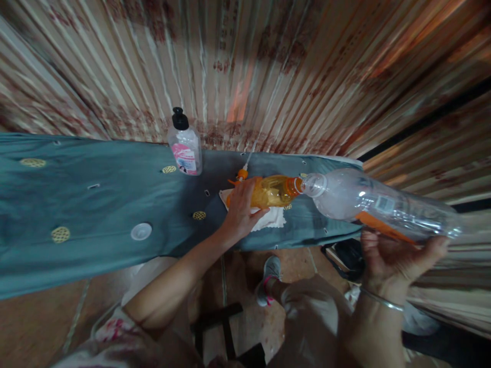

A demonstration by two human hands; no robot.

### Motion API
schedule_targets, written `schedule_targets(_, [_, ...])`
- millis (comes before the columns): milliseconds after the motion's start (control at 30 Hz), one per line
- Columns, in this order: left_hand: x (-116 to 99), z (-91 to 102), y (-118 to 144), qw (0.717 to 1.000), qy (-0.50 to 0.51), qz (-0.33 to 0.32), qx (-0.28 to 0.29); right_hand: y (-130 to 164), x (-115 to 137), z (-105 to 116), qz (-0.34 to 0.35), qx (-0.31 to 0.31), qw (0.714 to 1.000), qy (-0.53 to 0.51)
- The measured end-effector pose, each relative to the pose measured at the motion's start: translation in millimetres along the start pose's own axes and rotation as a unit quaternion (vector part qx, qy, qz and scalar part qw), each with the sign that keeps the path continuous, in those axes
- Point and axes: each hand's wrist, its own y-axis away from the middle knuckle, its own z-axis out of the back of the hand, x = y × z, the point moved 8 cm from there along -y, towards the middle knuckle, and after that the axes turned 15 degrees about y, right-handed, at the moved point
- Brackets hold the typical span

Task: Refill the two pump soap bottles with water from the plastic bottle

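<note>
My left hand (242, 210) is wrapped round an orange bottle (274, 191) at the middle of the cloth-covered table. My right hand (399, 255) grips a large clear plastic bottle (383, 202) from below, tilted nearly level, with its mouth against the orange bottle's neck. An orange pump top (242, 175) with a thin clear tube lies just behind my left hand. Beneath the orange bottle is a white cloth or paper (271, 219). Whether liquid is running between the two bottles is not clear.
A clear bottle with a black cap (186, 148) stands at the table's back edge. A small white lid (141, 231) lies on the blue-green tablecloth (103, 204). Pleated curtains (215, 66) hang right behind the table. A dark bag-like object (345, 258) is below the right end.
</note>
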Motion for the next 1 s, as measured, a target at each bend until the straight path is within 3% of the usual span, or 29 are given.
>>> schedule_targets(200, [-1.5,-0.6,0.3,1.0,-0.004,-0.014,-0.004,-2.1,-1.4,-0.3,0.007,0.029,1.0,-0.008])
schedule_targets(467, [0.0,-0.9,1.3,1.0,0.0,-0.008,-0.004,-1.3,-2.5,2.6,-0.004,0.006,1.0,-0.025])
schedule_targets(1000, [-1.4,-1.1,0.7,1.0,-0.006,-0.019,-0.007,-3.1,-1.2,2.3,0.016,0.026,1.0,0.002])
